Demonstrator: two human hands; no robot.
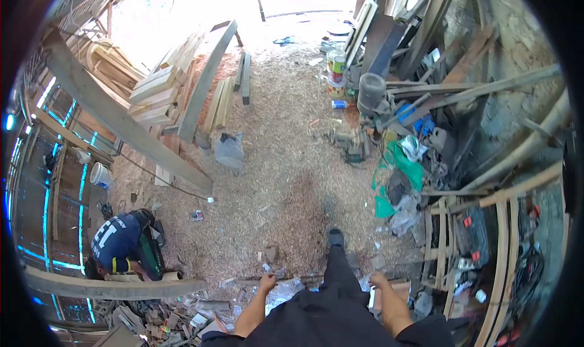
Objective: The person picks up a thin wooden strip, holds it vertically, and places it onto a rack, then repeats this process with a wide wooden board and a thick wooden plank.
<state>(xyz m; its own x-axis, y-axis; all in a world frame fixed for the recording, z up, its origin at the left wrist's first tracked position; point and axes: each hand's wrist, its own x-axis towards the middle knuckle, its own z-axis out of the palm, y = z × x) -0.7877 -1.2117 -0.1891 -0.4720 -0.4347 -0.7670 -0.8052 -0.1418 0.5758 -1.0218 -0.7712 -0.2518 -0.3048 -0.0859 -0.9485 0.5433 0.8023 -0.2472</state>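
Note:
My left hand hangs at my side with its fingers curled in, and nothing shows in it. On the other side my right hand is also curled closed, with no held thing visible. Clear plastic sheeting lies on the ground near my left hand. A pale flat piece, perhaps board, lies below and beside my right hand. One dark shoe is stretched forward onto the floor strewn with wood shavings.
A person in a blue shirt bends down at the left, behind a long beam. Stacked planks stand farther back. At the right are a machine or motor, green sacking, leaning timber and a slatted wooden frame.

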